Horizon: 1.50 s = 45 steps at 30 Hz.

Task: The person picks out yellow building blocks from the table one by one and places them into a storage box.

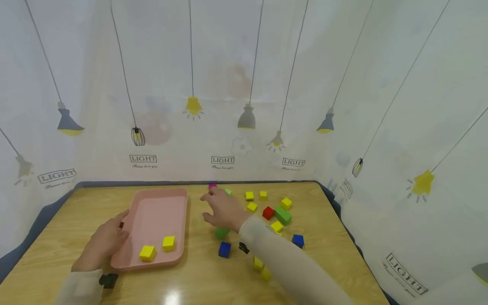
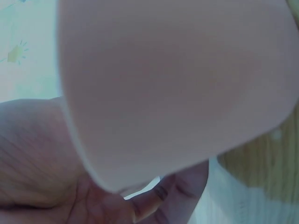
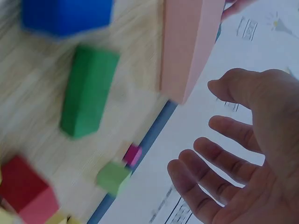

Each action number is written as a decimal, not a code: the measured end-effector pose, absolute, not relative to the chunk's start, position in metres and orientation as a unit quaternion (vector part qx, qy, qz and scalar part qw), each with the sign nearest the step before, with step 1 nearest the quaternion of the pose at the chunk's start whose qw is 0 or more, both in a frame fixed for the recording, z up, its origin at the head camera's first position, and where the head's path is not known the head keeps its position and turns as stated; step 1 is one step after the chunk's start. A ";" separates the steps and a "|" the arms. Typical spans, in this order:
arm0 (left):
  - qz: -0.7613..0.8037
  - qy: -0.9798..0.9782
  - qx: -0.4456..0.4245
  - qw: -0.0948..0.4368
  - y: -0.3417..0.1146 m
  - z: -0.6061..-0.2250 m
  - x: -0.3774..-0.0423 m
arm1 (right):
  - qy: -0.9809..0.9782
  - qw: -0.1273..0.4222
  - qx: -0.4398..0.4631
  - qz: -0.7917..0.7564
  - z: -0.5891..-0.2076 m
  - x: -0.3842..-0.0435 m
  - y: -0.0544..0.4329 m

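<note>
At the left, the pink tray (image 1: 158, 216) lies on the table with two yellow cubes, a left one (image 1: 147, 253) and a right one (image 1: 169, 243), near its front end. My left hand (image 1: 104, 241) grips the tray's left edge; in the left wrist view the tray wall hides part of the fingers. My right hand (image 1: 225, 209), fingers spread and slightly bent, hovers right of the tray with nothing in it. Around it are a green block (image 3: 88, 91), partly covered in the head view, a light green block (image 3: 113, 178) and a magenta cube (image 3: 132, 155).
Right of my right hand are a red cube (image 1: 268, 212), a long green block (image 1: 283, 215) and several yellow cubes. One blue cube (image 1: 224, 249) sits in front of the hand, another (image 1: 298, 241) farther right. A printed curtain (image 1: 267, 76) hangs behind the table.
</note>
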<state>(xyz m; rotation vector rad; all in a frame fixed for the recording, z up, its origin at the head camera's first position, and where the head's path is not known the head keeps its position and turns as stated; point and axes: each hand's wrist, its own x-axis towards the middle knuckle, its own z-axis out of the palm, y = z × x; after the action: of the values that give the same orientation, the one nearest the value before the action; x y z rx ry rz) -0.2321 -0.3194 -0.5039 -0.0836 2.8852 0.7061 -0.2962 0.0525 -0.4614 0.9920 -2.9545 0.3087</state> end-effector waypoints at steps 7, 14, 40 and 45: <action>0.228 0.970 -0.013 0.078 -0.323 -0.505 -0.231 | -0.959 0.004 0.253 0.129 -0.469 -0.319 0.101; 0.249 0.962 -0.044 0.106 -0.323 -0.505 -0.237 | -0.965 -0.009 0.206 0.160 -0.476 -0.346 0.142; 0.264 0.955 -0.049 0.128 -0.323 -0.499 -0.239 | -0.969 -0.093 0.159 0.167 -0.499 -0.380 0.157; 0.267 0.954 -0.047 0.127 -0.323 -0.501 -0.238 | -0.967 -0.095 0.163 0.170 -0.505 -0.380 0.155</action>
<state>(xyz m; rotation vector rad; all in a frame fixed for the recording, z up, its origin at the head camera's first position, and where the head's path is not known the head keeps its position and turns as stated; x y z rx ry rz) -0.2381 -0.3227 -0.5014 -0.1372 2.7779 0.7772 -0.3798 0.1555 -0.5048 0.5439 -3.2367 0.5696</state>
